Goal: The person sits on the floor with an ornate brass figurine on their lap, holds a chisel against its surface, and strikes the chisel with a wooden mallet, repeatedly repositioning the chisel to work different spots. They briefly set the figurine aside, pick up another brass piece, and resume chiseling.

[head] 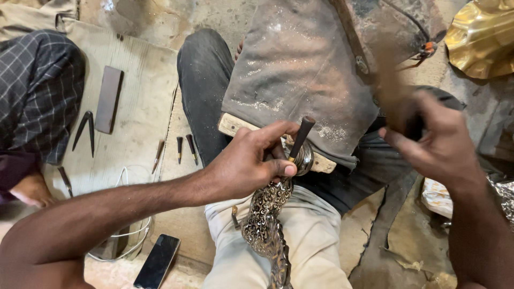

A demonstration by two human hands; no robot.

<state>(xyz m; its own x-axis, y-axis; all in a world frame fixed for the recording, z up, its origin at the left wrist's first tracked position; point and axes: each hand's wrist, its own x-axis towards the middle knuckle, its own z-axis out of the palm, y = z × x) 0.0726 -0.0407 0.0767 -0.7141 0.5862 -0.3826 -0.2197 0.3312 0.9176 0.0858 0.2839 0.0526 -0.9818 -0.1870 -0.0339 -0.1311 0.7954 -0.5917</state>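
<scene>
Left hand (251, 163) pinching dark metal punch (301, 138) upright on ornate pierced silver metalwork (267, 214); right hand (436, 142) clenched around blurred hammer (393, 93), raised. Pattern mostly chased; tip being worked.

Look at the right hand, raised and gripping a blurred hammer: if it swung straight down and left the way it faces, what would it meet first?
Most likely the dark top of the punch that the left hand holds upright on the ornate metal piece. The right hand is motion-blurred, so depth is uncertain.

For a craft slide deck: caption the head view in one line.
Left hand steadies a punch on an ornate metal piece across the lap, while the right hand swings a blurred hammer.
</scene>
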